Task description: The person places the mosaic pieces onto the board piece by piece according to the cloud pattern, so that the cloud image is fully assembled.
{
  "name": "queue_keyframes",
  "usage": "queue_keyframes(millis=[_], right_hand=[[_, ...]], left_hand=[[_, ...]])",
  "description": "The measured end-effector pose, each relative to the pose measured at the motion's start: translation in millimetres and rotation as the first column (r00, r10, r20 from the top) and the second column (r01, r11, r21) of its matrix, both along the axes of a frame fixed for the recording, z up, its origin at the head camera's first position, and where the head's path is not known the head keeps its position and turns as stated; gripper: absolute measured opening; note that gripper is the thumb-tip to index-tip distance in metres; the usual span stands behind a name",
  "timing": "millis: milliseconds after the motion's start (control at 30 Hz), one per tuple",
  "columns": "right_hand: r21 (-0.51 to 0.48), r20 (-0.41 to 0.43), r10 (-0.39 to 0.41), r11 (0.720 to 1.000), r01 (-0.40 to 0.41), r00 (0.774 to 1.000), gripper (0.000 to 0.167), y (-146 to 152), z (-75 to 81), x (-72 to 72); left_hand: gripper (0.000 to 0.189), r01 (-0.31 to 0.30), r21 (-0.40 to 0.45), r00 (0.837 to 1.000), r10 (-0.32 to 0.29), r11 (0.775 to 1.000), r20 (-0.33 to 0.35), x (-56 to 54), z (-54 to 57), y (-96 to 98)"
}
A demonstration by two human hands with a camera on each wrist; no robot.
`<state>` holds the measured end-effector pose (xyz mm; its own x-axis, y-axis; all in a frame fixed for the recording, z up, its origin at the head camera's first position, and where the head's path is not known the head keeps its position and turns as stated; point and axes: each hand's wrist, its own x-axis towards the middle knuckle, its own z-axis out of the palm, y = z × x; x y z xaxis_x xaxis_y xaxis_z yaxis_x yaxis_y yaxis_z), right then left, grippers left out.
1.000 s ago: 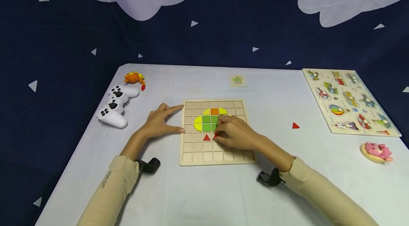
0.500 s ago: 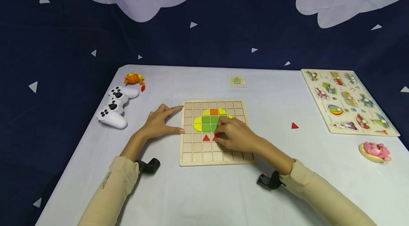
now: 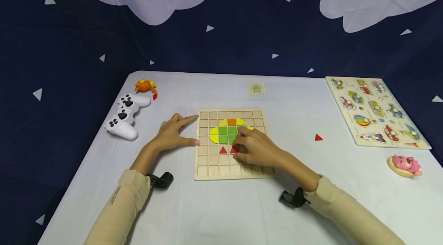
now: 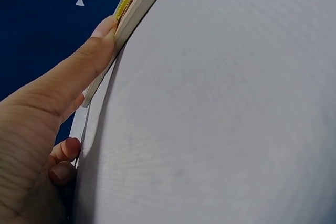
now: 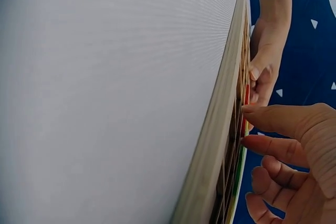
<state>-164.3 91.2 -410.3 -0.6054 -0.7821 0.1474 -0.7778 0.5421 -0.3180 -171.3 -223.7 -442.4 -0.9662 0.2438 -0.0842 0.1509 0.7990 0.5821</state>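
Note:
In the head view a wooden grid board [image 3: 207, 159] lies flat with green squares [image 3: 223, 134], yellow curved pieces [image 3: 214, 135] and an orange square [image 3: 231, 122] in its cells. My left hand [image 3: 170, 134] touches the board's left edge with a spread thumb and forefinger. The left wrist view shows the thumb [image 4: 79, 69] against that edge. My right hand [image 3: 257, 147] reaches over the board, thumb and forefinger at either side of a red triangle [image 3: 233, 150], partly covered. Another red triangle [image 3: 223, 150] lies just left of it.
A loose red triangle [image 3: 318, 137] lies right of the board. Behind it is a small pattern card [image 3: 256, 89]. A white game controller [image 3: 126, 116] and an orange toy [image 3: 145, 85] sit left; a picture puzzle board [image 3: 378, 114] and a pink toy [image 3: 405, 165] sit right.
The right fingers and their red triangle have shifted slightly right on the board, and more of the triangle shows. My left hand has stayed at the edge.

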Motion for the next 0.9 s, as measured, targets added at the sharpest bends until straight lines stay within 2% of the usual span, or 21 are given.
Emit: queue_keyframes(millis=[300,500,667,900], right_hand=[[-0.032,-0.064,-0.058,0.998,0.056,0.996,0.025,24,5.2,4.9],[-0.031,-0.060,-0.169,0.985,0.168,0.984,0.029,50,7.9,5.0],[-0.017,-0.085,-0.286,0.958,0.286,0.954,0.037,77,7.5,2.5],[-0.052,-0.168,-0.411,0.912,0.408,0.896,0.042,131,10.0,-8.1]], left_hand=[[0.094,-0.009,-0.002,1.000,0.009,1.000,0.000,1.8,0.5,2.6],[0.094,-0.006,-0.008,1.000,0.006,1.000,-0.008,1.0,-2.1,-0.3],[0.094,0.007,0.005,1.000,-0.007,1.000,-0.004,0.7,-2.3,-0.2],[0.093,0.013,0.019,1.000,-0.013,1.000,-0.017,0.1,-1.3,-0.3]])
